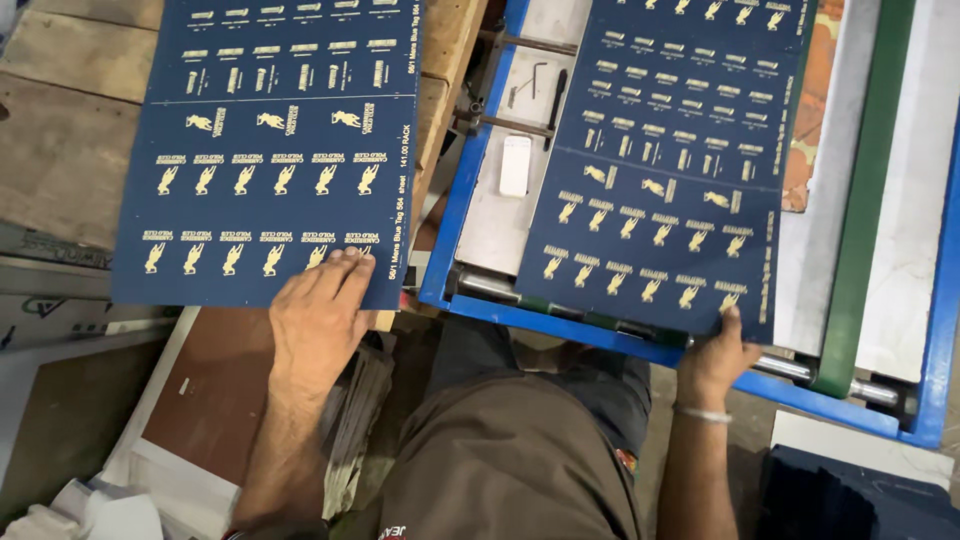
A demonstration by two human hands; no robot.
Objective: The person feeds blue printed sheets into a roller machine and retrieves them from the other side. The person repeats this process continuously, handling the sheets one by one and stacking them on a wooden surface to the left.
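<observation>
- Navy sheet (655, 160), printed with rows of gold marks, lies on the blue-framed bed (470, 190) at right; its long axis runs from near to far, tilted a little to the right.
- My right hand (715, 355) pinches its near right corner, thumb on top and fingers under the edge, so the sheet stretches far and left from my grip.
- My left hand (320, 310) rests open and flat on the near right corner of a second navy sheet (270, 150), pressing it on the wooden bench (60, 130) at left.
- The two sheets lie well apart, one hand nearer each.
- On the bed's bare plate, left of the sheet, lie a white block (515, 165) and dark hex keys (545, 90).
- A green strip (860, 200) runs near to far at right.
- Cardboard and paper scraps (90, 505) clutter the near left floor.
</observation>
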